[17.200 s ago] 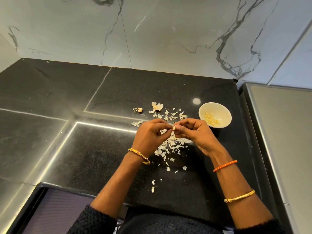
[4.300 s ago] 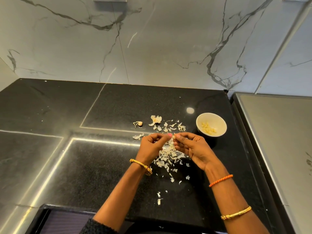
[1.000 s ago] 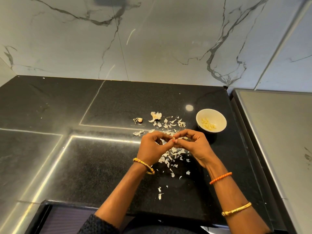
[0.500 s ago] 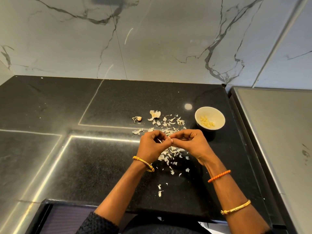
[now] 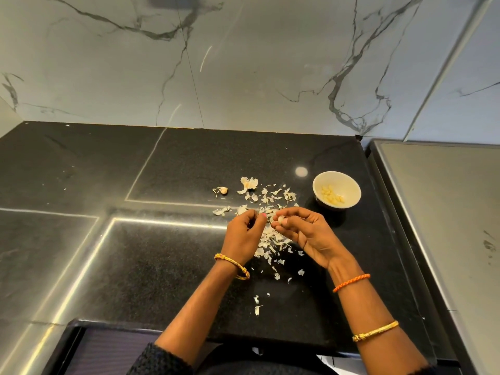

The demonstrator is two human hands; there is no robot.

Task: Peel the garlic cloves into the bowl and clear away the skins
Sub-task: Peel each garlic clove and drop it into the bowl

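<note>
right hand (image 5: pixel 305 231) pinches garlic clove (image 5: pixel 280 220) at fingertips; left hand (image 5: pixel 244 231) just beside, fingers curled, whether on skin cannot tell. bowl (image 5: pixel 349 185) beyond right hand. skins (image 5: pixel 270 239) scattered beneath hands. risk: slick clove slips, drops among skins.

Glossy black stone counter (image 5: pixel 167 163) below grey-veined marble wall (image 5: pixel 243 63)

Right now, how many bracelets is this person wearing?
3. A gold bangle sits on the left wrist. The right arm carries an orange cord band at the wrist and a second gold bangle further up the forearm. The dark sleeves could hide more.
</note>
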